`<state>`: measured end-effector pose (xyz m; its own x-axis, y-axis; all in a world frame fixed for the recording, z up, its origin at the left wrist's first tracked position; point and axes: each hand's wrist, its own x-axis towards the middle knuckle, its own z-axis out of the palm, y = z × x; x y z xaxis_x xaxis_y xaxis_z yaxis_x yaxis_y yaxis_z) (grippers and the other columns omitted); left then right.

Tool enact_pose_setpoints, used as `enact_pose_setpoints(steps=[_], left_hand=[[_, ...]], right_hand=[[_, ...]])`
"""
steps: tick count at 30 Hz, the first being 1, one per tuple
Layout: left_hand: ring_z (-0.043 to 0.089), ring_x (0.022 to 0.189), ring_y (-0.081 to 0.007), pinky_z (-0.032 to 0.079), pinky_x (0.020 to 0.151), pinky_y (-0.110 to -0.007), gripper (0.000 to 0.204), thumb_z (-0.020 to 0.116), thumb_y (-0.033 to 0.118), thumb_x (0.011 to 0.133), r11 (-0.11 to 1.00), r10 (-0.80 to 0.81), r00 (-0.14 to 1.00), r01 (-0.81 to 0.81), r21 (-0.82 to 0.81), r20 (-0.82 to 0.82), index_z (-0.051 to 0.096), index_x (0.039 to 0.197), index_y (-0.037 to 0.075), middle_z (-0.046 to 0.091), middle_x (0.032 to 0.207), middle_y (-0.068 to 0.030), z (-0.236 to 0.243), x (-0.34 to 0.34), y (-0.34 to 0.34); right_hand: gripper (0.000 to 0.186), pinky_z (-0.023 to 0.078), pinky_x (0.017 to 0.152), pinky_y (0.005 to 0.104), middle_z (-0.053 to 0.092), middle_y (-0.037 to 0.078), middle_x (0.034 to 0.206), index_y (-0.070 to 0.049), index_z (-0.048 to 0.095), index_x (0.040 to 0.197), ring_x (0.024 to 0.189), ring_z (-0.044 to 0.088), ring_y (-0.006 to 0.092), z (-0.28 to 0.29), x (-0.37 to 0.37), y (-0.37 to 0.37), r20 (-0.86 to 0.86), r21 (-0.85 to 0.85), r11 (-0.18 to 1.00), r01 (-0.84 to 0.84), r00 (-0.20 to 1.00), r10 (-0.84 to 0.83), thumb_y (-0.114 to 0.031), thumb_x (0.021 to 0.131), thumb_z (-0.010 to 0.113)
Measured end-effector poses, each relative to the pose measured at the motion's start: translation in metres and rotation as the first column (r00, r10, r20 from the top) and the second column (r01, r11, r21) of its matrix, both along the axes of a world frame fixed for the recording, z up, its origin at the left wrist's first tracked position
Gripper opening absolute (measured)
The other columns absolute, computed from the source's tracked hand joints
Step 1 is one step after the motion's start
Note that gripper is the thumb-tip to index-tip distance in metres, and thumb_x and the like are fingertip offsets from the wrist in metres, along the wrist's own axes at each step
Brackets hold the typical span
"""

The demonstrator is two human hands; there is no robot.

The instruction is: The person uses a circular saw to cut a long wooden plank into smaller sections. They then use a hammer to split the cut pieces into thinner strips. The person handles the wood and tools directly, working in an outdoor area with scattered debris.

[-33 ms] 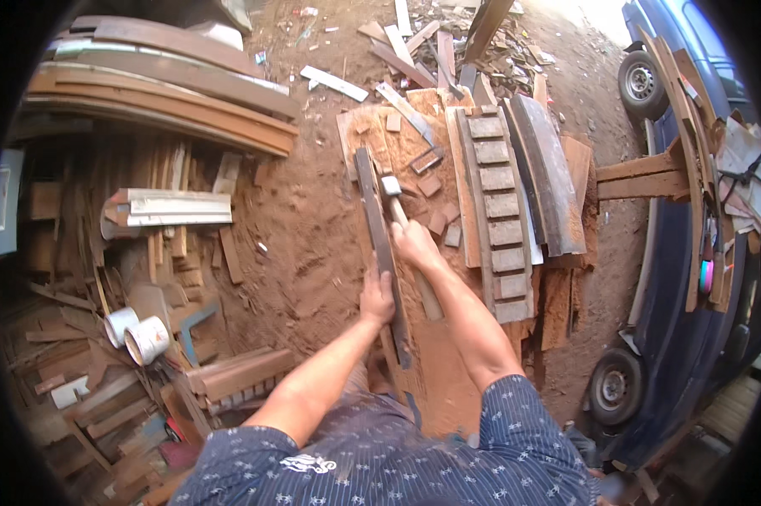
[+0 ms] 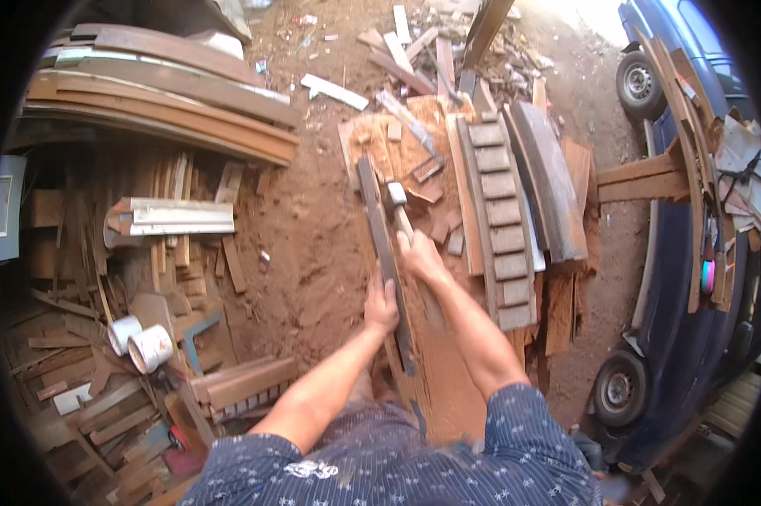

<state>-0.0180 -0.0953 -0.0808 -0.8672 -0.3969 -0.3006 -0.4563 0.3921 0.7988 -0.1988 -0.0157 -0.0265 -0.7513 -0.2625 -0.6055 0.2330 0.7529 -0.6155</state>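
A long, narrow dark board [image 2: 382, 240] lies along the left side of the workbench [image 2: 452, 371]. My left hand [image 2: 383, 305] is closed around the board near its middle. Just to the right, my right hand [image 2: 420, 255] grips a hammer [image 2: 404, 221] by its handle. The hammer's pale, blocky head sits beside the board's upper part, with a small gap showing between them. Beyond it on the sawdust-covered bench are a carpenter's square [image 2: 410, 122] and several small wood offcuts [image 2: 439, 226].
A slatted wooden piece [image 2: 499, 215] and thick dark boards [image 2: 549, 181] lie on the right. Stacked planks [image 2: 170, 93], white buckets [image 2: 150, 348] and scrap wood fill the left. A blue vehicle [image 2: 684, 337] stands at far right, with a post [image 2: 486, 34] beyond the bench.
The hammer head has shifted slightly right, away from the board's edge. My left hand keeps its hold on the board. The whole view has moved a little.
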Motion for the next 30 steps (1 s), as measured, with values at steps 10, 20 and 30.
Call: enact_pose_setpoints(steps=[10,20,30], left_hand=[[0.043,0.141,-0.0440,0.042,0.113,-0.049,0.074,0.043,0.051,0.105,0.994,0.010,0.992,-0.023,0.107,0.124,0.016,0.165,0.017,0.038,0.158,-0.0227,0.011,-0.005,0.012],[0.052,0.131,-0.0228,0.044,0.108,-0.031,0.098,0.065,0.005,0.078,0.896,0.166,0.979,-0.101,0.432,-0.115,0.017,0.164,0.006,0.048,0.149,-0.0142,0.048,-0.012,-0.006],[0.060,0.103,-0.0180,0.053,0.091,-0.032,0.073,0.059,0.004,0.080,0.729,0.048,0.993,-0.111,0.675,0.112,0.040,0.150,0.003,0.060,0.125,-0.0100,0.154,0.033,-0.057]], right_hand=[[0.054,0.051,0.090,0.0556,0.068,0.037,0.103,0.008,0.062,0.112,0.104,0.066,0.0526,0.014,-0.005,-0.010,-0.129,-0.172,0.977,0.126,0.980,-0.149,-0.044,0.102,0.054],[0.049,0.053,0.091,0.0503,0.068,0.026,0.116,-0.004,0.062,0.128,0.108,0.066,0.0430,0.002,0.176,0.145,-0.306,0.110,0.993,0.037,0.952,-0.002,-0.035,0.092,0.072],[0.074,0.048,0.105,0.0423,0.059,0.023,0.141,0.004,0.050,0.145,0.128,0.059,0.0361,0.013,0.254,0.175,0.485,-0.204,0.837,0.508,0.795,-0.364,-0.048,0.096,0.070]])
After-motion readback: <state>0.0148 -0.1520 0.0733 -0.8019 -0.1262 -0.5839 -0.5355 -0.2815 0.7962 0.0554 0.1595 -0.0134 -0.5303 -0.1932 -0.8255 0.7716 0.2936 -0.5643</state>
